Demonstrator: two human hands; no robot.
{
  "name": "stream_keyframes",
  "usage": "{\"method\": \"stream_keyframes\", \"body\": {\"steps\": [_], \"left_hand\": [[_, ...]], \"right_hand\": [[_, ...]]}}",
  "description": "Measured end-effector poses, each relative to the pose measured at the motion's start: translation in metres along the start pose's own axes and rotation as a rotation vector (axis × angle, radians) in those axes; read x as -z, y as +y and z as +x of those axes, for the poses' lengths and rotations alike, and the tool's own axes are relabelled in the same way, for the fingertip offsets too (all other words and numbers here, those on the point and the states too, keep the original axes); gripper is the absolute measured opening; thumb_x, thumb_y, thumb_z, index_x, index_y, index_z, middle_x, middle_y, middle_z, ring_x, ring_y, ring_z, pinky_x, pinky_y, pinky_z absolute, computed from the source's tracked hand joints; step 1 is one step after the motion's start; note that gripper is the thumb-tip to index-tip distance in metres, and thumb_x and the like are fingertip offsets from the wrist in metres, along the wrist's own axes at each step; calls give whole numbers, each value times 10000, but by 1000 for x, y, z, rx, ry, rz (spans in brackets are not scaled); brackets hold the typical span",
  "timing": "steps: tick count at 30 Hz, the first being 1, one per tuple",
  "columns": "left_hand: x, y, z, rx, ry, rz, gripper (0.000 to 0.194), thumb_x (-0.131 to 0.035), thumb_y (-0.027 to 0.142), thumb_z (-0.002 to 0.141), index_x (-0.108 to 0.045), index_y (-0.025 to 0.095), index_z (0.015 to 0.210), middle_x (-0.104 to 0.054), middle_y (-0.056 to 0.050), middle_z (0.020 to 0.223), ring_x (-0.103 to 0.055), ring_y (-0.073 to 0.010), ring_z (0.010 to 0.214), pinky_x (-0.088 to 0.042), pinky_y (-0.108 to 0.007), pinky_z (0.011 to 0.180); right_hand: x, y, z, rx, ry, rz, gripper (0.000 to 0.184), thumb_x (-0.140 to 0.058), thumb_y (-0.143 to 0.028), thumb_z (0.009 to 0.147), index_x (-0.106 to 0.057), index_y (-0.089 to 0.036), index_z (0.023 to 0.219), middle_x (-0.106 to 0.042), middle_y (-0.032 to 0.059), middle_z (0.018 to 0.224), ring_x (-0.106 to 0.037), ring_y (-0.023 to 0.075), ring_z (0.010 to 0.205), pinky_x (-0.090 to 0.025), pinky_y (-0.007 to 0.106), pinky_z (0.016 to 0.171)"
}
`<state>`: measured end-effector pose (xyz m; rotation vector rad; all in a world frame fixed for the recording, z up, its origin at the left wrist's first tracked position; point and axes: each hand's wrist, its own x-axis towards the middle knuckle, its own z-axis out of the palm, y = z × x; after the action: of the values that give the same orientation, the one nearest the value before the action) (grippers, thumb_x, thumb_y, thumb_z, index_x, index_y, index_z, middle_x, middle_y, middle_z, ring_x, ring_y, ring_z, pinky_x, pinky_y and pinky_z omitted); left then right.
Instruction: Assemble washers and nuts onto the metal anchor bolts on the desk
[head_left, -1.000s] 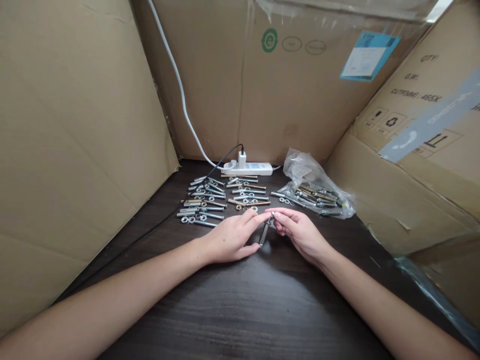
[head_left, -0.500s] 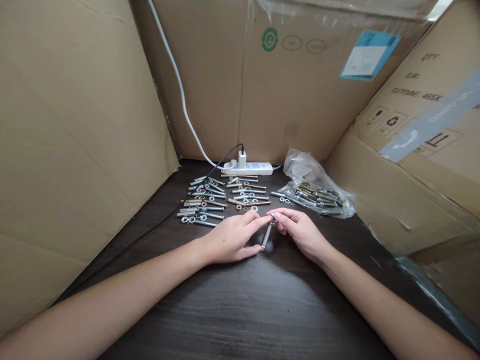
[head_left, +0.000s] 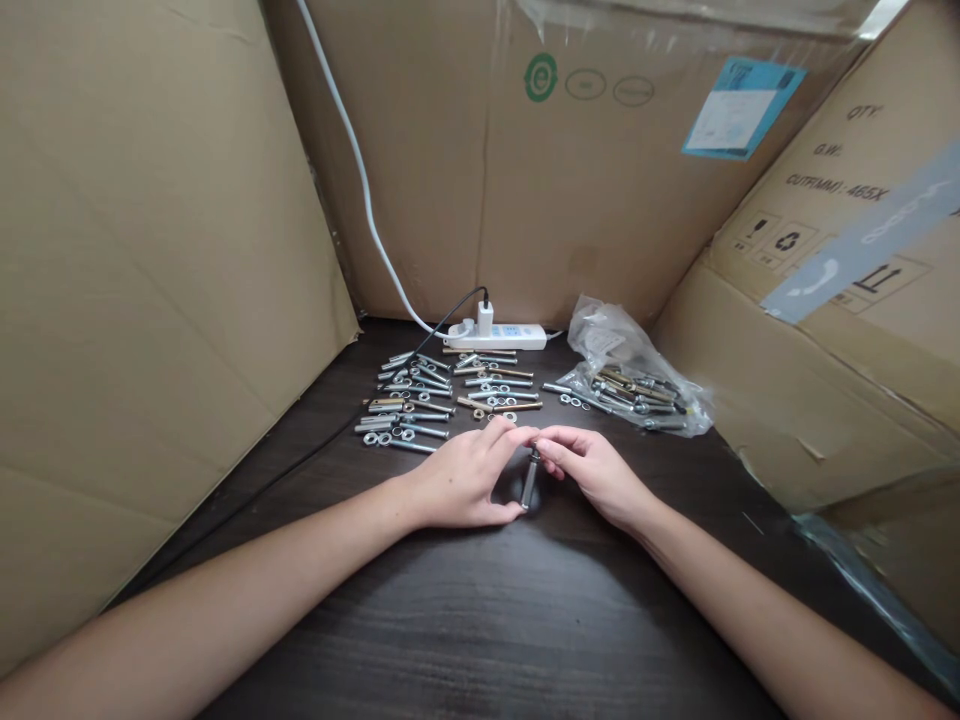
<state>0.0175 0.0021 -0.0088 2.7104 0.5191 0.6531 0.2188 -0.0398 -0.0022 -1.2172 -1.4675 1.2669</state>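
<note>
A silvery expansion bolt (head_left: 530, 483) stands slightly tilted above the dark table, between my hands. My left hand (head_left: 469, 475) spans it lengthwise, thumb at its lower end and fingertips at the top. At the upper end, the thumb and fingers of my right hand (head_left: 592, 465) pinch round the bolt's tip; whether a nut or washer is there is hidden by the fingers. Beyond my left hand lie rows of loose bolts (head_left: 412, 447), metal sleeves (head_left: 373, 425), nuts (head_left: 408, 435) and washers (head_left: 510, 417).
A clear plastic bag (head_left: 611, 335) with more bolts lies at the back right. Behind the rows sits a white power strip (head_left: 529, 337) with a plugged-in charger (head_left: 485, 318). A black cable (head_left: 300, 462) crosses the table on the left. Cardboard boxes (head_left: 420, 150) wall in three sides.
The bolt has tipped a little more upright and its lower end has come slightly nearer to me. My right fingers have shifted a little left at its top.
</note>
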Motion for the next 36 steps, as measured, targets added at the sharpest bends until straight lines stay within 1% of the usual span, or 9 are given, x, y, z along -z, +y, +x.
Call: {"method": "stream_keyframes", "body": {"steps": [3, 11, 13, 18, 26, 31, 36], "left_hand": [[-1, 0, 0, -17, -16, -1, 717, -643, 300, 714, -269, 209, 1319, -427, -105, 1171, -547, -257, 1020, -520, -416, 841], [-2, -1, -2, -47, 17, 2, 696, -630, 266, 705, -261, 214, 1293, -391, -106, 1147, -541, -255, 991, -535, -418, 807], [-1, 0, -1, -54, 16, 21, 690, -633, 258, 704, -263, 204, 1284, -394, -105, 1131, -527, -256, 1003, -533, -416, 820], [-1, -1, -2, -51, 34, 66, 635, -615, 235, 718, -278, 185, 1253, -400, -108, 1121, -506, -260, 1030, -525, -414, 846], [-2, -3, -2, -78, 42, 66, 625, -596, 217, 738, -256, 193, 1262, -407, -117, 1128, -516, -262, 1017, -525, -421, 820], [0, 0, -1, -58, 18, 42, 644, -606, 208, 729, -260, 187, 1272, -417, -111, 1123, -525, -257, 999, -524, -424, 827], [-1, 3, -1, -48, -1, 22, 651, -591, 216, 733, -246, 206, 1285, -424, -105, 1112, -533, -252, 967, -529, -420, 787]], "right_hand": [[-3, 0, -1, 5, -10, -20, 314, -616, -447, 806, -699, -169, 926, -528, -6, 680, -429, 111, 613, -371, 248, 588], [-1, 2, -1, -12, -53, -6, 335, -597, -447, 820, -693, -183, 1001, -519, 0, 685, -425, 121, 619, -370, 256, 593], [0, 3, -1, -13, -61, 15, 315, -610, -431, 813, -690, -185, 992, -530, -1, 698, -425, 116, 614, -371, 254, 595], [-1, 3, -1, 7, -96, 35, 220, -638, -382, 798, -669, -185, 891, -568, -6, 737, -432, 102, 610, -369, 246, 597], [-3, 0, -1, -6, -91, 48, 256, -665, -403, 759, -656, -186, 894, -623, 17, 828, -500, 125, 678, -380, 252, 610], [-1, 3, 0, 21, -86, 67, 278, -652, -380, 779, -657, -201, 991, -628, 23, 851, -486, 124, 672, -379, 254, 602], [2, 7, 1, 11, -94, 64, 262, -650, -403, 786, -667, -194, 942, -616, 24, 845, -467, 123, 659, -380, 262, 612]]}}
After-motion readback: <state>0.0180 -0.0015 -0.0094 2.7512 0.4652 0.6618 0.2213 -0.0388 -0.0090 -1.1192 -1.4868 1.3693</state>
